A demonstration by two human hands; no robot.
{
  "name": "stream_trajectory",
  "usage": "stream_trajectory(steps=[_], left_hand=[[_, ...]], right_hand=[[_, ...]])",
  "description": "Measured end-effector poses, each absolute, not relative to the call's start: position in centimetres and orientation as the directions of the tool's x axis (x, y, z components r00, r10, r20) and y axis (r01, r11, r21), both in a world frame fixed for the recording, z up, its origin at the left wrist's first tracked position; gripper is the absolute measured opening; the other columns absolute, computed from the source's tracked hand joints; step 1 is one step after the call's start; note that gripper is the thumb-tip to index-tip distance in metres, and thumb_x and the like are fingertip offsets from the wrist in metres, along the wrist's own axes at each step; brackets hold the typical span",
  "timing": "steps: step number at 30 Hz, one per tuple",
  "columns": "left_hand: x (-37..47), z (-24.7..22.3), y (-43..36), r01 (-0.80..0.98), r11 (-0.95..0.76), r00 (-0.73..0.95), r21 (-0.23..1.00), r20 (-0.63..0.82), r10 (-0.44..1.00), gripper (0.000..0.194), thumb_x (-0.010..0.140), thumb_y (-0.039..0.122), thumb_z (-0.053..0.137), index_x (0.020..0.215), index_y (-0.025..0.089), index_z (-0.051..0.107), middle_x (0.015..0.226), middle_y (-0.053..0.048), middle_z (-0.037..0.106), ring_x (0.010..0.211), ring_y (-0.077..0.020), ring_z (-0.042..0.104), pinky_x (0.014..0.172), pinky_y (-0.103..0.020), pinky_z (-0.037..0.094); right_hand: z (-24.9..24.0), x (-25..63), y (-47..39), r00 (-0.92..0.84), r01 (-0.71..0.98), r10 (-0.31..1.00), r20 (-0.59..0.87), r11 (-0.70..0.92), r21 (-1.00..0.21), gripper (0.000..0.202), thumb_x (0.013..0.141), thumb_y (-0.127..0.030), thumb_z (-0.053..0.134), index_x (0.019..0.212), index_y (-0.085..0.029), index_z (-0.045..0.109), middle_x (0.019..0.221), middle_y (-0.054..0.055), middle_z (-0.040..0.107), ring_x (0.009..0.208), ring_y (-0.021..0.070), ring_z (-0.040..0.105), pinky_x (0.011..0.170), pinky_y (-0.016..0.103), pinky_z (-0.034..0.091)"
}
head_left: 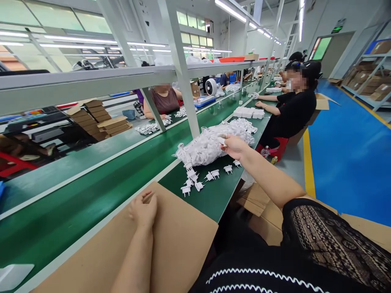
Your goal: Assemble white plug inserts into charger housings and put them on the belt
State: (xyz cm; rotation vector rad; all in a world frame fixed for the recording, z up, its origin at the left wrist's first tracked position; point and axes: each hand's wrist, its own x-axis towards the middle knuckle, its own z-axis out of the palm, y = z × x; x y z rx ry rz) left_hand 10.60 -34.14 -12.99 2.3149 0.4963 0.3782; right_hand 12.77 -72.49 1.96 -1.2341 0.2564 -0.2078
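Note:
My left hand [144,208] is over the brown cardboard [183,228] at the bench's near side, its fingers curled; whether they hold anything is hidden. Farther off, my right hand [233,146] pinches a small white piece [222,141] beside a large clear bag of white plug parts [204,145]. Several loose white plugs with two pins [192,175] lie on the green bench top between the bag and the cardboard.
A white upright post [180,69] and a long shelf rail [91,79] stand over the green conveyor [116,179]. Stacked white boxes [249,112] sit beyond the bag, near a co-worker in black [297,106]. A white object [15,276] lies at lower left.

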Motion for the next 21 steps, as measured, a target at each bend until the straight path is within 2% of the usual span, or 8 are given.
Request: stream_trajectory(steps=[4,7,8,10,13,16,18,21], left_hand=[[10.5,-12.8,-34.3,0.233,-0.65,0.876,0.724,0.134,0.463,0.035,0.083,0.039,0.062,0.115,0.028,0.073,0.134,-0.011,0.059,0.138,-0.0356,0.047,0.122,-0.059,0.03],[10.5,-12.9,-34.3,0.231,-0.635,0.876,0.737,0.126,0.465,0.034,0.083,0.039,0.063,0.114,0.027,0.074,0.135,-0.01,0.059,0.137,-0.0352,0.048,0.122,-0.058,0.03],[10.6,-13.0,-34.2,0.229,-0.635,0.877,0.738,0.126,0.463,0.034,0.083,0.039,0.064,0.113,0.028,0.074,0.135,-0.01,0.059,0.137,-0.035,0.048,0.122,-0.058,0.03],[10.8,-13.1,-34.2,0.228,-0.638,0.877,0.736,0.129,0.462,0.034,0.082,0.038,0.065,0.113,0.029,0.074,0.136,-0.009,0.058,0.138,-0.0349,0.047,0.123,-0.059,0.028],[10.8,-13.2,-34.1,0.23,-0.647,0.875,0.727,0.136,0.464,0.034,0.081,0.037,0.065,0.113,0.029,0.074,0.134,-0.009,0.059,0.137,-0.0359,0.046,0.123,-0.06,0.027],[10.6,-13.0,-34.1,0.215,-0.649,0.88,0.73,0.143,0.452,0.034,0.081,0.035,0.065,0.113,0.028,0.075,0.131,-0.01,0.061,0.136,-0.0357,0.048,0.122,-0.06,0.03],[10.3,-12.8,-34.1,0.207,-0.642,0.882,0.738,0.143,0.448,0.033,0.082,0.036,0.065,0.113,0.028,0.075,0.131,-0.01,0.06,0.137,-0.0352,0.047,0.122,-0.059,0.031],[10.4,-13.1,-34.0,0.184,-0.676,0.893,0.713,0.166,0.418,0.033,0.084,0.037,0.062,0.113,0.026,0.074,0.132,-0.012,0.059,0.135,-0.036,0.049,0.12,-0.06,0.033]], right_hand=[[-2.9,9.6,-73.1,0.923,0.077,-0.385,-0.009,0.208,-0.975,0.026,0.071,-0.012,0.067,0.096,-0.016,0.062,0.087,0.001,0.062,0.07,0.0103,0.055,0.067,0.022,0.049],[-9.7,6.7,-74.6,0.733,0.149,-0.621,0.279,-0.253,-0.956,0.034,0.076,-0.033,0.067,0.105,-0.016,0.067,0.114,0.011,0.061,0.094,0.0194,0.06,0.086,0.035,0.054],[-11.8,6.0,-75.3,0.641,0.095,-0.686,0.343,-0.372,-0.923,0.04,0.077,-0.036,0.064,0.111,-0.016,0.066,0.122,0.014,0.058,0.102,0.0225,0.059,0.094,0.04,0.053],[-15.1,5.3,-76.5,0.532,-0.089,-0.765,0.364,-0.478,-0.874,0.052,0.08,-0.038,0.058,0.126,-0.014,0.058,0.134,0.02,0.051,0.12,0.0284,0.053,0.11,0.049,0.044],[-17.3,5.9,-77.6,0.615,-0.253,-0.731,0.297,-0.539,-0.803,0.054,0.083,-0.034,0.05,0.133,-0.013,0.051,0.143,0.024,0.047,0.14,0.0336,0.041,0.12,0.055,0.032],[-17.4,7.1,-77.5,0.721,-0.251,-0.624,0.3,-0.639,-0.727,0.05,0.082,-0.03,0.05,0.128,-0.011,0.054,0.145,0.025,0.05,0.153,0.0366,0.026,0.125,0.06,0.02],[-17.3,7.3,-77.0,0.776,-0.243,-0.536,0.333,-0.741,-0.626,0.047,0.084,-0.028,0.048,0.126,-0.009,0.054,0.148,0.026,0.049,0.157,0.0369,0.017,0.127,0.063,0.01],[-17.5,6.4,-76.0,0.82,-0.217,-0.457,0.344,-0.805,-0.552,0.043,0.088,-0.027,0.043,0.126,-0.009,0.053,0.149,0.025,0.05,0.156,0.0349,0.023,0.128,0.062,0.008]])
